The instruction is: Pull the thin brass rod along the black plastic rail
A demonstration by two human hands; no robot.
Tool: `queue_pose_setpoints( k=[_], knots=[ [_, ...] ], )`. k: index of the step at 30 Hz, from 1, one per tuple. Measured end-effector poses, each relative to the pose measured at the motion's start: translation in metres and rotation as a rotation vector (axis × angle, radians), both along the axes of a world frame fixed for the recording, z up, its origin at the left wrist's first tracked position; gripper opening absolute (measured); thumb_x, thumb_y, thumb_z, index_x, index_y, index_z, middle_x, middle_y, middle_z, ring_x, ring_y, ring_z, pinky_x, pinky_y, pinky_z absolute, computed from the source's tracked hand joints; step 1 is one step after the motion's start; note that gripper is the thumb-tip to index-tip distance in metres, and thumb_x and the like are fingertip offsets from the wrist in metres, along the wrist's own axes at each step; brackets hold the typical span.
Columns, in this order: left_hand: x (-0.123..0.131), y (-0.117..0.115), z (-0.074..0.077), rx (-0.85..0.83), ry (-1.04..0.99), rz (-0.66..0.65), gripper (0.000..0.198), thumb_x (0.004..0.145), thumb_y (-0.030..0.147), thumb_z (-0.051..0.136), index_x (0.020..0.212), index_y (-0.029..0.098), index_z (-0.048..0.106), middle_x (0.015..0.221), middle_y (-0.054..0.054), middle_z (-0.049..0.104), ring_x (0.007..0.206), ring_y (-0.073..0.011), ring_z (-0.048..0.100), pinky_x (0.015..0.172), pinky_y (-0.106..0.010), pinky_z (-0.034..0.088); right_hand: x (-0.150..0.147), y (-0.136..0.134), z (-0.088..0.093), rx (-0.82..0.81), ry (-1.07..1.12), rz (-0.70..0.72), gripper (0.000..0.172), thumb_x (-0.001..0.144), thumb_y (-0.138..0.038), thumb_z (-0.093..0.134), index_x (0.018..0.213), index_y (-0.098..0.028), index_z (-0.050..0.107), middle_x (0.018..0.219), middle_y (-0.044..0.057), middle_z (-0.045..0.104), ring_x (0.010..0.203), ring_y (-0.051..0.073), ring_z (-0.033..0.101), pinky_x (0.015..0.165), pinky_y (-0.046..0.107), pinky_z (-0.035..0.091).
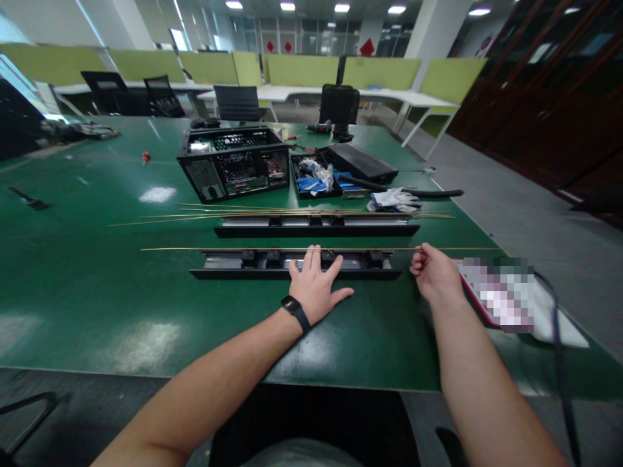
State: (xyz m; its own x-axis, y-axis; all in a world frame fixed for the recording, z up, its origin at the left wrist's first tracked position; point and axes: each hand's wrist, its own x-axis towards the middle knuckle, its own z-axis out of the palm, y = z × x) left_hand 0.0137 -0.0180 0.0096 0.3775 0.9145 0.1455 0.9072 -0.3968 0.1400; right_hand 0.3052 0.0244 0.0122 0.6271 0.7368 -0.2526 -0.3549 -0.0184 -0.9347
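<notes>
A long black channel [224,274] with a silvery inside and several black blocks [248,258] lies lengthwise before me. Along its far edge runs a thin brass-coloured rod [170,249], sticking out past both ends. My left hand [315,284], a black watch on its wrist, rests with spread fingers over the middle of the channel; its fingertips reach the rod. Beyond the channel's right end, my right hand [437,272] pinches the rod between thumb and fingers. Farther back lies a second, similar channel [316,231], with several loose brass-coloured rods [160,217] across and behind it.
An open black computer case [233,162] stands behind the channels. Right of it are a black tray [296,185] with gloves, a flat black box [363,161], white gloves [395,200] and a black tube [433,193]. A red-edged, partly blurred item [479,301] lies at right.
</notes>
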Motion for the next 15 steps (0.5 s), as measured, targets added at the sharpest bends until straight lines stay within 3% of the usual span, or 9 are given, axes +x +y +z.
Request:
queue_pose_setpoints(
  k=[6, 9, 13, 15],
  knots=[
    [-0.0001, 0.0010, -0.0031, 0.008, 0.003, -0.001, 0.082, 0.111, 0.078, 0.070, 0.182, 0.039, 0.057, 0.193, -0.027, 0.039, 0.182, -0.0459, 0.034, 0.130, -0.075, 0.045, -0.0010, -0.0018, -0.0010, -0.037, 0.003, 0.166, 0.023, 0.100, -0.026, 0.082, 0.086, -0.019, 0.066, 0.069, 0.000, 0.059, 0.052, 0.008, 0.045, 0.045, 0.016, 0.034],
    [0.0001, 0.0014, -0.0041, 0.014, 0.001, -0.001, 0.082, 0.111, 0.078, 0.070, 0.183, 0.040, 0.057, 0.193, -0.026, 0.040, 0.182, -0.0453, 0.034, 0.130, -0.074, 0.045, 0.0017, -0.0007, -0.0009, -0.020, -0.005, 0.109, 0.024, 0.100, -0.029, 0.081, 0.086, -0.020, 0.065, 0.067, -0.001, 0.058, 0.050, 0.009, 0.044, 0.044, 0.017, 0.034],
    [0.0003, 0.0015, -0.0037, 0.010, 0.003, 0.000, 0.083, 0.111, 0.079, 0.070, 0.183, 0.040, 0.056, 0.193, -0.027, 0.039, 0.182, -0.0449, 0.034, 0.130, -0.074, 0.045, 0.0020, 0.0009, 0.0003, -0.020, -0.019, -0.021, 0.019, 0.100, -0.022, 0.070, 0.083, -0.019, 0.064, 0.063, -0.002, 0.056, 0.049, 0.008, 0.041, 0.042, 0.016, 0.029],
    [0.0002, 0.0014, -0.0033, 0.008, 0.007, -0.002, 0.083, 0.111, 0.079, 0.070, 0.183, 0.040, 0.056, 0.193, -0.028, 0.038, 0.182, -0.0447, 0.034, 0.130, -0.074, 0.045, -0.0009, 0.0007, 0.0014, -0.020, -0.014, -0.006, 0.018, 0.100, -0.019, 0.067, 0.082, -0.019, 0.064, 0.063, -0.002, 0.056, 0.049, 0.008, 0.041, 0.043, 0.016, 0.029]
  ],
)
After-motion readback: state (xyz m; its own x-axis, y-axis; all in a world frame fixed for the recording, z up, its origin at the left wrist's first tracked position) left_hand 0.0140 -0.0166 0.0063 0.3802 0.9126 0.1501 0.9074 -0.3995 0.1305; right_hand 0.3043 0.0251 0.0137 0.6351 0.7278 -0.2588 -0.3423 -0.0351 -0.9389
